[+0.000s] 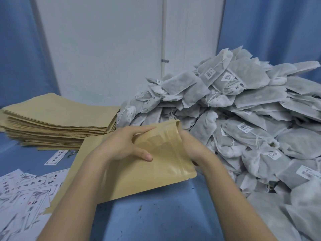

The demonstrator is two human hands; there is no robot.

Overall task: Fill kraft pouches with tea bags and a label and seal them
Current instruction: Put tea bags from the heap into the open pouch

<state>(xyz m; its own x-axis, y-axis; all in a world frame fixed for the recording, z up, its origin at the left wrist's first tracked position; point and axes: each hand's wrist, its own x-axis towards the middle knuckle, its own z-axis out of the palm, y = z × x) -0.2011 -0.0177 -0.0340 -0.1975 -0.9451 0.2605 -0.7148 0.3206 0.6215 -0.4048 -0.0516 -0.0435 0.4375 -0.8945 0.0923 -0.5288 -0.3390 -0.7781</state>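
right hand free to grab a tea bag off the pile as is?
Probably not yet: the right hand grips the kraft pouch mouth along with the left hand. The tea bag pile lies just beyond, unobstructed.

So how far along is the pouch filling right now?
No sealed pouch is in view. In hand: the left hand and right hand grip one pouch at its mouth, apparently opening it. Left: the tea bags heaped on the right, the labels scattered on the left, and the stack of flat pouches.
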